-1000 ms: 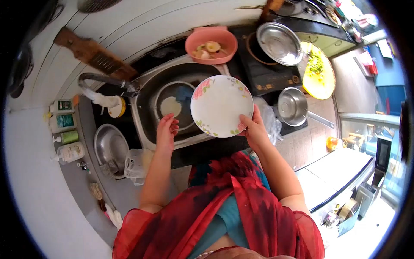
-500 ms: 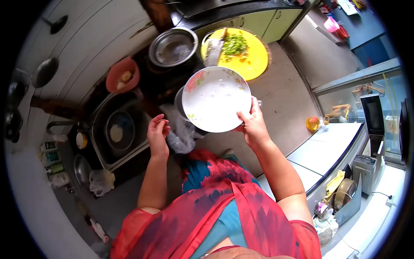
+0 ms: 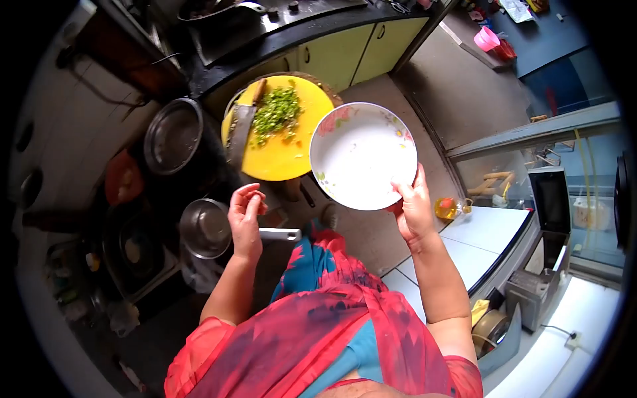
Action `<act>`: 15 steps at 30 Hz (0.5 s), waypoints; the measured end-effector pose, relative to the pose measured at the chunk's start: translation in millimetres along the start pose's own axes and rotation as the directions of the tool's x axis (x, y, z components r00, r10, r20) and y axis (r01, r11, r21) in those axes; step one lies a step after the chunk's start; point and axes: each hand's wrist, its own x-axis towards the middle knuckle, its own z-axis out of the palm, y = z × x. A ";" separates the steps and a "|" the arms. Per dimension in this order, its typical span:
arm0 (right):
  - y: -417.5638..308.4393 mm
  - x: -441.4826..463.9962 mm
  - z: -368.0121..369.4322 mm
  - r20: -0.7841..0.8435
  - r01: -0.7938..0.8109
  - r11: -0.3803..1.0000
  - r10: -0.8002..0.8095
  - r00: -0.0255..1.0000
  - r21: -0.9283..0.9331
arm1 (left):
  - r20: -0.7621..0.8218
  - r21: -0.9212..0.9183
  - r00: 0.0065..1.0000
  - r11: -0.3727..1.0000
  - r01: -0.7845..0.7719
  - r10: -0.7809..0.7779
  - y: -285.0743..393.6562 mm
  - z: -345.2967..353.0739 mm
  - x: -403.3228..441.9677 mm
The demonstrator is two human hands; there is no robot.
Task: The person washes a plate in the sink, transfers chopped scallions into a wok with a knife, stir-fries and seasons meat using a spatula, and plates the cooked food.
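Observation:
My right hand [image 3: 415, 209] grips the lower right rim of a white bowl [image 3: 361, 156] with a floral edge, thumb on the inside. The bowl is tilted so its inside faces me; it looks bare apart from small marks. My left hand [image 3: 245, 215] hangs in the air, fingers loosely curled and nothing visible in them. Below and left of it is a metal saucepan [image 3: 204, 229], whose pale handle [image 3: 282, 234] passes beneath my wrist. Beyond the hands, a yellow cutting board [image 3: 312, 109] carries chopped greens [image 3: 277, 113] and a cleaver [image 3: 241, 132].
A metal basin [image 3: 174, 136] and a red bowl [image 3: 123, 179] stand at the left, above a dark sink [image 3: 139, 259]. A stove counter [image 3: 265, 41] runs along the back. To the right, an oil bottle [image 3: 448, 208] stands by a white-tiled counter [image 3: 491, 229].
My view has swung right, so the board and basin sit farther left. The bowl has moved off the saucepan and toward the right in my right hand. My left hand stays without anything.

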 end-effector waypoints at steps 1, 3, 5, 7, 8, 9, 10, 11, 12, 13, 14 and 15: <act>-9.0 11.7 -8.4 -0.002 -0.007 1.000 0.007 1.000 -0.006 | -0.012 -0.014 1.000 1.000 -0.003 0.002 -1.6 11.6 11.0; -19.3 46.6 -21.2 0.007 -0.036 0.999 0.037 0.999 -0.010 | -0.074 -0.004 0.997 1.000 -0.005 0.005 -3.4 34.1 32.6; -36.4 80.1 -27.0 0.030 -0.073 0.997 0.073 0.997 -0.019 | -0.110 0.009 0.994 1.000 -0.005 0.006 4.6 58.1 47.5; -52.5 115.1 -30.6 0.057 -0.106 0.994 0.108 0.993 -0.032 | -0.126 0.036 0.992 0.999 -0.001 0.005 10.9 77.1 61.5; -60.6 130.5 -28.6 0.066 -0.096 0.995 0.098 0.993 -0.031 | -0.128 0.062 0.992 0.998 0.004 0.004 13.7 85.0 67.4; -68.6 145.8 -24.6 0.079 -0.082 0.996 0.084 0.993 -0.031 | -0.131 0.083 0.991 0.997 0.005 0.006 16.0 92.5 73.4; -77.2 163.1 -22.1 0.095 -0.073 0.997 0.076 0.993 -0.033 | -0.150 0.090 0.989 0.996 0.023 -0.009 17.7 100.7 78.9; -82.6 180.0 -20.7 0.114 -0.096 0.994 0.100 0.988 -0.042 | -0.174 0.099 0.985 0.994 0.039 -0.021 17.8 105.8 83.1; -87.4 197.8 -19.0 0.139 -0.119 0.991 0.126 0.982 -0.053 | -0.202 0.107 0.979 0.993 0.053 -0.031 17.2 111.5 87.8; -92.3 215.3 -17.8 0.164 -0.147 0.987 0.156 0.974 -0.066 | -0.248 0.108 0.968 0.993 0.056 -0.028 13.2 118.4 91.5; -92.3 234.8 -19.5 0.206 -0.140 0.985 0.157 0.966 -0.096 | -0.294 0.095 0.955 0.994 0.062 -0.032 6.8 126.1 93.4; -88.0 257.6 -23.8 0.249 -0.128 0.984 0.156 0.956 -0.123 | -0.338 0.082 0.941 0.995 0.064 -0.032 -0.9 134.8 96.4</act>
